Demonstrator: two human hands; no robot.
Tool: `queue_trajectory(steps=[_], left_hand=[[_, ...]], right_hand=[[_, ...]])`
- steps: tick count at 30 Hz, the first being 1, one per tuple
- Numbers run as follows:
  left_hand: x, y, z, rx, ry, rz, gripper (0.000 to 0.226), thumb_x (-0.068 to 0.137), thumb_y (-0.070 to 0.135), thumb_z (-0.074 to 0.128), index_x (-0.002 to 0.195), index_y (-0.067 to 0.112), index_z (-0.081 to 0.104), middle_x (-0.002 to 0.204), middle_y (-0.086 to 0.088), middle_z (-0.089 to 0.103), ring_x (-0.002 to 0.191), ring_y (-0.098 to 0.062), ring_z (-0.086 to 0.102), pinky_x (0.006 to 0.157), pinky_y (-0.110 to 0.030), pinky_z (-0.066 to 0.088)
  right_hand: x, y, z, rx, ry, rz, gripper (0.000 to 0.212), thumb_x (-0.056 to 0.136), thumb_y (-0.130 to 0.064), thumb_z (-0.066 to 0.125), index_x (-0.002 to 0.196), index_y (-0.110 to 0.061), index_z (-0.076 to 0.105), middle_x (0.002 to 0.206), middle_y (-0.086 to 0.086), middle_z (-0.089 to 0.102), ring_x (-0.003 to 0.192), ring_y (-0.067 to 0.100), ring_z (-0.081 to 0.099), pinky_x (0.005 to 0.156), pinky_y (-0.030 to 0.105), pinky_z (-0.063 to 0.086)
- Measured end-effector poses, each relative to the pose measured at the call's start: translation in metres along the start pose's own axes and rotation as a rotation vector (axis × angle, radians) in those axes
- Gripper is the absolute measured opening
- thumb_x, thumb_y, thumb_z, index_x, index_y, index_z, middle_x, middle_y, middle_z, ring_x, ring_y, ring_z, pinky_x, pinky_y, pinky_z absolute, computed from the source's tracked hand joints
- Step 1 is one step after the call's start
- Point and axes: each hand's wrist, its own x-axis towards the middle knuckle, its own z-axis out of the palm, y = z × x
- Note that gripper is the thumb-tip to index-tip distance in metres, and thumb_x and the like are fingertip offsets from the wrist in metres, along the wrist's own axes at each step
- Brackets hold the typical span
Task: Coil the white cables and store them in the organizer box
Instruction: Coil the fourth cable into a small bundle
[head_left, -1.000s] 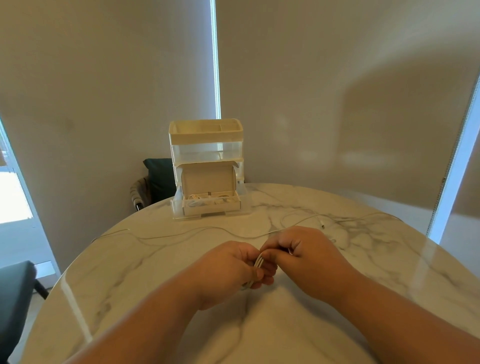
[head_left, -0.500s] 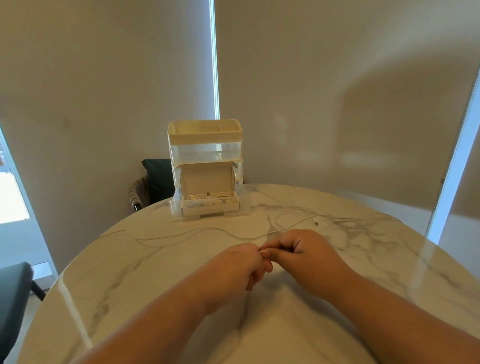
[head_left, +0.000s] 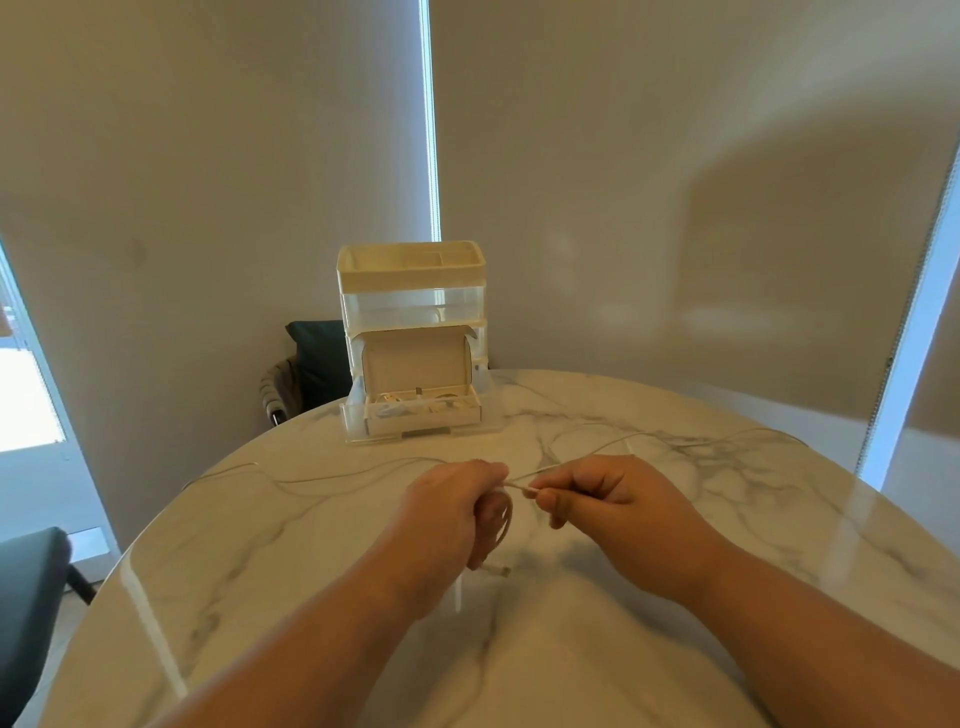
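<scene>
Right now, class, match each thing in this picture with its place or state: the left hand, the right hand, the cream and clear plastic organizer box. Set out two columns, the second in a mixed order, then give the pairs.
Column one
1. left hand
2. right hand
3. cream and clear plastic organizer box

Column two
A. stands at the far edge of the round marble table
B. pinches one strand of the thin white cable
C. grips coiled loops of that cable

Pairs: 1-C; 2-B; 3-A
</scene>
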Motion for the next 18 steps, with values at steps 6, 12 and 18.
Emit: queue_trajectory(steps=[6, 12, 18], left_hand=[[-0.002, 0.004, 0.000, -0.466, -0.007, -0.166, 0.049, 0.093, 0.018, 0.043, 0.048, 0.019, 0.024, 0.050, -0.001, 0.013, 0.050, -0.017, 0.008, 0.052, -0.033, 0.010], [-0.003, 0.004, 0.004, -0.664, -0.003, -0.199, 0.038, 0.075, 0.023, 0.050, 0.047, 0.020, 0.024, 0.042, 0.002, 0.015, 0.038, -0.013, 0.012, 0.049, -0.029, 0.011], [-0.003, 0.005, 0.006, -0.692, 0.018, -0.214, 0.036, 0.073, 0.024, 0.049, 0.045, 0.021, 0.026, 0.041, 0.003, 0.015, 0.038, -0.013, 0.012, 0.046, -0.027, 0.011]], right_hand=[[-0.007, -0.013, 0.014, 0.123, -0.005, -0.048, 0.034, 0.090, -0.012, 0.069, 0.091, -0.045, 0.077, 0.076, -0.013, 0.074, 0.076, 0.003, 0.068, 0.075, 0.015, 0.049], [-0.007, -0.017, 0.023, 0.169, -0.005, -0.076, 0.037, 0.091, -0.007, 0.067, 0.092, -0.043, 0.078, 0.070, -0.012, 0.071, 0.063, -0.002, 0.059, 0.064, 0.010, 0.043], [-0.004, -0.013, 0.028, 0.224, 0.012, -0.028, 0.022, 0.088, -0.008, 0.070, 0.087, -0.028, 0.080, 0.071, -0.007, 0.071, 0.065, 0.000, 0.060, 0.065, 0.018, 0.046]])
